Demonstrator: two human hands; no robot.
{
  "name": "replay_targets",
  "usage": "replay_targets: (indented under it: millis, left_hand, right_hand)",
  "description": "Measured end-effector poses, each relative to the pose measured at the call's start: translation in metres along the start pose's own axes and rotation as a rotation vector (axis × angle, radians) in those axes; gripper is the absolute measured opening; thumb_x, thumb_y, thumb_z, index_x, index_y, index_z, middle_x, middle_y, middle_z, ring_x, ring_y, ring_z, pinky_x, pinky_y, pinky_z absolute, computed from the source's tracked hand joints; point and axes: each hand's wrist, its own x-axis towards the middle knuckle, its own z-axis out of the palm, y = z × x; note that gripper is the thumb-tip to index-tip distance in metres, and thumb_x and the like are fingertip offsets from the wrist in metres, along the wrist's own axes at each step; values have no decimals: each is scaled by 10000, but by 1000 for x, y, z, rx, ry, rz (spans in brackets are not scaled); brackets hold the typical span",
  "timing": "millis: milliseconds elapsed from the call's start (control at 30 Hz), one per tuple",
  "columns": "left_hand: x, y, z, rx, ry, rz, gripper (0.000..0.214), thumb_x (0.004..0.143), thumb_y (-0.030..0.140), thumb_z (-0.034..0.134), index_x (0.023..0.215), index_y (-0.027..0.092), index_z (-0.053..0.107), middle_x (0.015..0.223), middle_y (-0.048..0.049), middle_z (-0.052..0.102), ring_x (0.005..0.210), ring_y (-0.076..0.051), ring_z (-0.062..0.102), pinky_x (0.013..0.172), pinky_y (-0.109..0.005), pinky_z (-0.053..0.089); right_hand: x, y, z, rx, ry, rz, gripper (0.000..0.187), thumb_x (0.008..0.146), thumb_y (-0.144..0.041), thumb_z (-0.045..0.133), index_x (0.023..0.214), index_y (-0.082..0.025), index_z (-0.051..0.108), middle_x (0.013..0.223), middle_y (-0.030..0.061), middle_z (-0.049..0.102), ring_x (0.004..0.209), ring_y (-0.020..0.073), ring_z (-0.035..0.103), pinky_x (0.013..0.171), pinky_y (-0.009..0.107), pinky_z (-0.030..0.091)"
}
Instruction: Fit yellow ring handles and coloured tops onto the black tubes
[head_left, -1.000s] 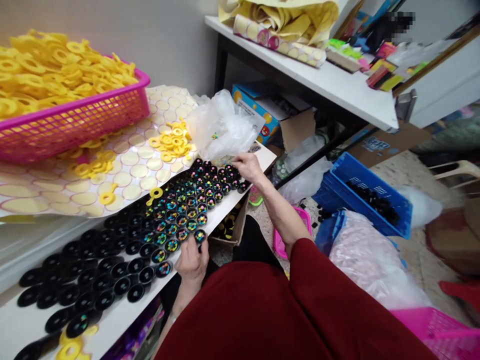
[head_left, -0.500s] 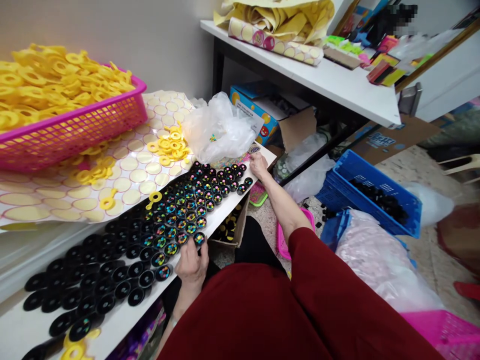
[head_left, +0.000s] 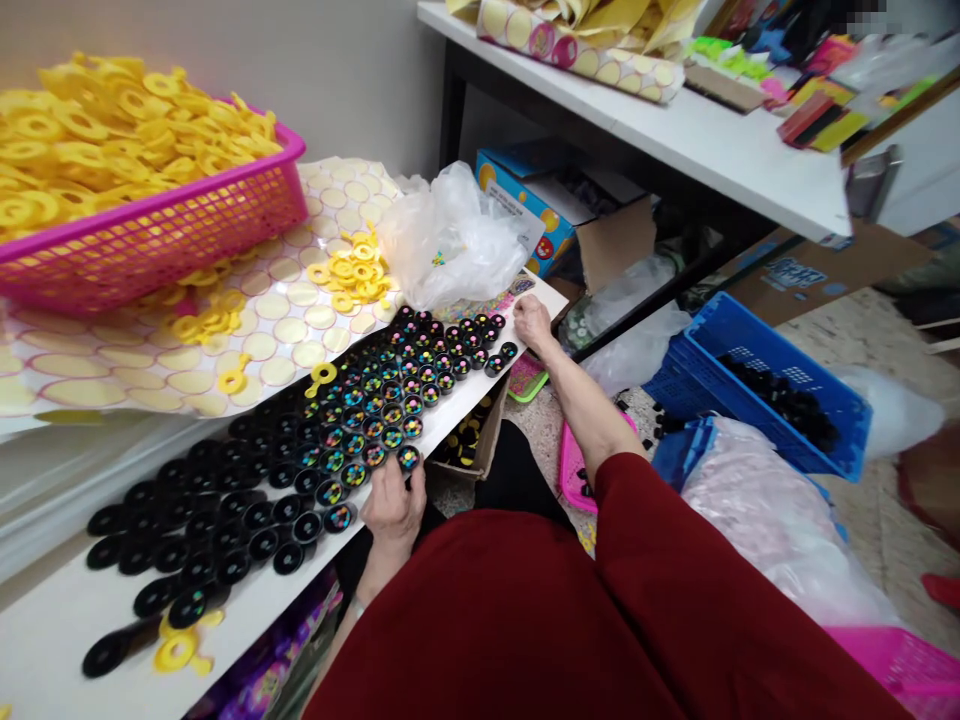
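Rows of small black round caps (head_left: 352,420), many with coloured beads inside, cover the white shelf board (head_left: 67,610). My left hand (head_left: 394,505) rests at the board's front edge, fingers curled against a bead-filled cap (head_left: 409,458). My right hand (head_left: 534,322) lies at the far right end of the rows, fingers bent down on the board beside the last caps (head_left: 501,352) and a sticker strip (head_left: 517,288). A clear plastic bag (head_left: 454,240) sits just behind it.
A pink basket (head_left: 161,235) heaped with yellow rings stands back left on a sheet of round stickers (head_left: 285,330). Loose yellow rings (head_left: 352,272) lie nearby. A white table (head_left: 697,150) is at right, a blue crate (head_left: 750,385) with black caps on the floor.
My right hand has slid from among the last caps to the board's right end. The left hand stays put. The camera has shifted slightly.
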Motion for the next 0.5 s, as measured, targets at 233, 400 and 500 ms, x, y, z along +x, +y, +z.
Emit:
replay_targets:
  millis: [233,400,500]
  left_hand:
    - [-2,-2,3,-93,-90,-75,386,837,434,558,999,94,647,732,-117,650,543,-139,578,481,-248,356]
    - [-2,0,1,-100,-81,-84,384,844,423,557,1017,91,642,748,-118,656,563,-145,593,495,-251,373]
    - [-3,2,-3,-69,-53,-55,364,845,384,573,1054,92,630,782,-119,668,591,-149,609,519,-254,390]
  right_hand:
    - [-57,-68,-16,275,68,-359,202,841,-212,387,829,-189,587,869,68,581,843,206,512,795,340,396]
    - [-87,-147,-5,241,-218,-739,194,864,-195,433,810,-184,619,865,53,577,854,189,507,789,310,373]
    - [-87,-174,10,68,-280,-797,216,868,-165,427,817,-175,636,880,68,594,876,205,490,770,311,353]
